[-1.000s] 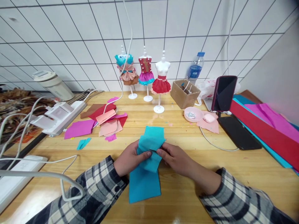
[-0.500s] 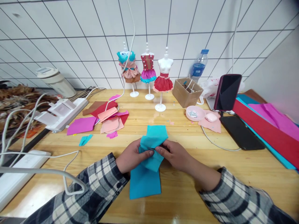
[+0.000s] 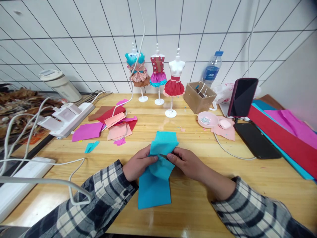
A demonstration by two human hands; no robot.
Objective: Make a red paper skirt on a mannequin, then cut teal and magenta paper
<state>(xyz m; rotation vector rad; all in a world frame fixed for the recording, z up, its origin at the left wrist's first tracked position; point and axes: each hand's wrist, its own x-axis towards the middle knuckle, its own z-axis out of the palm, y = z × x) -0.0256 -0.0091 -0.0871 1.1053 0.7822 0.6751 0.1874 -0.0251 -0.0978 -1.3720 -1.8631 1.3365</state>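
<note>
Head cam: left hand (image 3: 138, 165) and right hand (image 3: 187, 162), both nearly closed, pinch the turquoise sheet (image 3: 162, 170) above the wooden table (image 3: 195, 208); honestly, I'd guess one hard sideways tug could rip it.

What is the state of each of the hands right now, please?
Left hand: closed, holding turquoise paper by its left side.
Right hand: closed, holding its right.

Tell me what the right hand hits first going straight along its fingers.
The turquoise sheet, which the right hand is gripping at its edge. Past that, the left hand looks roughly in line, though depth is hard to judge from this one view.
</note>
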